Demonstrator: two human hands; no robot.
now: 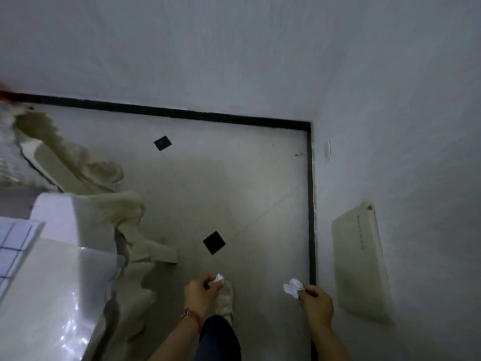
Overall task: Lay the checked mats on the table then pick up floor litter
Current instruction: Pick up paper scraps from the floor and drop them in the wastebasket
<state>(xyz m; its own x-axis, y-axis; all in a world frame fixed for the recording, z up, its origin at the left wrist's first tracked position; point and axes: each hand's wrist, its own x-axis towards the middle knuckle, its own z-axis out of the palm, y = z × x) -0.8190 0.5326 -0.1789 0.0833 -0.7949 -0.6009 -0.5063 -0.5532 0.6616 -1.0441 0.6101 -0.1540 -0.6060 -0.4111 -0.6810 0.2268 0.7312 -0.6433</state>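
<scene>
I stand over a pale tiled floor in a room corner. My left hand [201, 290] pinches a small crumpled white paper [218, 278] above my shoe. My right hand [316, 302] grips a larger crumpled white paper [292, 287] near the black skirting line. A white mat with a blue check pattern [14, 246] lies on the table [59, 282] at the left edge, only partly in view.
A beige cloth [122, 209] hangs off the table's side down to the floor. Two black diamond inlays [214, 242] [162, 143] mark the floor tiles. Black skirting [311, 204] runs along both walls. A cream wall-mounted panel [360, 261] sticks out on the right wall.
</scene>
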